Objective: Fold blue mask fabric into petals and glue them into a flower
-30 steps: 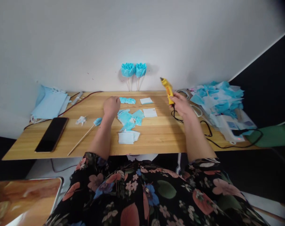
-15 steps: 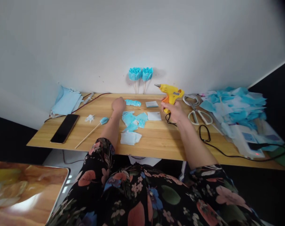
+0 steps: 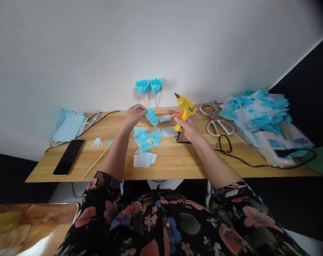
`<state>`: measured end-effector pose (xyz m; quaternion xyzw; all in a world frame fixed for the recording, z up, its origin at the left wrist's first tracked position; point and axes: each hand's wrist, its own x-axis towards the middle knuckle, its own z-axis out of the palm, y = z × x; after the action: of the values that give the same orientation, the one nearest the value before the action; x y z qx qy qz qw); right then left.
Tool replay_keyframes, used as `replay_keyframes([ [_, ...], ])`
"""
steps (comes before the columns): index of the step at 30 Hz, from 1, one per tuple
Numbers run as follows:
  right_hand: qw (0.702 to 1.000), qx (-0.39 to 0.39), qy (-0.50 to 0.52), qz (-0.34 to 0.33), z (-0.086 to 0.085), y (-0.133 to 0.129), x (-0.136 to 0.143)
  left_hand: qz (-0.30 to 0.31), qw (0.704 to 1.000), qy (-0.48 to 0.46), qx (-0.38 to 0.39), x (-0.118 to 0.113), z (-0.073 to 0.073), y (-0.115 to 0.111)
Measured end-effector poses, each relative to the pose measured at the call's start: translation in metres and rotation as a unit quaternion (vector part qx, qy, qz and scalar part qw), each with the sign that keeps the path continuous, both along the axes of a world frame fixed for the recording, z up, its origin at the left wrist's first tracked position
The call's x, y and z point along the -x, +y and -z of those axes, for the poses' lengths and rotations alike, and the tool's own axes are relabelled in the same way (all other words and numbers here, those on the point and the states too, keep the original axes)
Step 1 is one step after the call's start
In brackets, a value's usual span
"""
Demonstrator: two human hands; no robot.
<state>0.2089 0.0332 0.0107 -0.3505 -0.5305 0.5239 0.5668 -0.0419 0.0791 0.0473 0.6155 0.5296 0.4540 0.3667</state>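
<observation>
Between its fingertips my left hand (image 3: 134,114) pinches one end of a pleated blue strip (image 3: 152,117), which hangs above the wooden table. My right hand (image 3: 185,125) is wrapped round the handle of a yellow glue gun (image 3: 186,108), its nozzle pointing up and to the left. Blue cut pieces (image 3: 144,139) and white pieces (image 3: 143,160) lie below the strip. Two blue fabric flowers (image 3: 142,86) on thin sticks lean on the wall behind. A stick (image 3: 96,163) with a small blue tip, partly hidden by my left forearm, rests at the left.
A black phone (image 3: 69,157) and stacked blue masks (image 3: 68,125) are at the left of the table (image 3: 174,167). White-handled scissors (image 3: 219,127), a looping black cord, a heap of blue and white scraps (image 3: 260,110) and a white power box (image 3: 273,149) stand at the right.
My left hand has lifted the pleated strip off the table. The glue gun in my right hand has shifted left and tilted further upward. The view has moved slightly.
</observation>
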Motion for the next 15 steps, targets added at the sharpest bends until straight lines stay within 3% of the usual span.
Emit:
replay_keyframes([
  [4, 0.997, -0.019, -0.049, -0.050, 0.000, -0.005, 0.003, 0.054, 0.995, -0.082, -0.003, -0.018, -0.018, -0.010],
  [7, 0.994, -0.010, -0.073, -0.078, -0.003, -0.006, 0.008, 0.064, 0.992, -0.110, -0.015, -0.027, -0.021, -0.014],
  [12, 0.995, 0.000, -0.084, -0.054, -0.019, -0.003, 0.014, 0.070, 0.973, -0.219, 0.003, -0.028, -0.012, -0.013],
  [15, 0.996, -0.010, -0.074, -0.042, -0.029, 0.003, 0.015, 0.088, 0.979, -0.184, 0.020, -0.018, 0.002, -0.014],
])
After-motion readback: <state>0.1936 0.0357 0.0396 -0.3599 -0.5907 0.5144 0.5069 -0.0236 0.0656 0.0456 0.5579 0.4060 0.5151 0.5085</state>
